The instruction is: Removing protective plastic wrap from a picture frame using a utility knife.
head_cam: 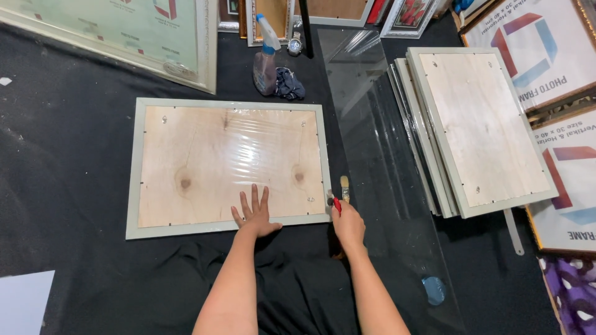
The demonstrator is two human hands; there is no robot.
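A grey picture frame [133, 167] lies face down on black cloth, its plywood backing [211, 161] covered by shiny clear film. My left hand [254, 214] presses flat, fingers spread, on the backing near the frame's near edge. My right hand [347, 224] is closed around a small red-handled tool [336, 203] at the frame's near right corner. A small wooden-handled brush [344, 188] lies just beyond that hand.
A clear glass sheet [379, 161] lies to the right of the frame. A stack of face-down frames [478, 124] sits beyond it. A spray bottle [266, 59] and dark rag [290, 84] stand behind the frame. Printed frame inserts [546, 49] lie far right.
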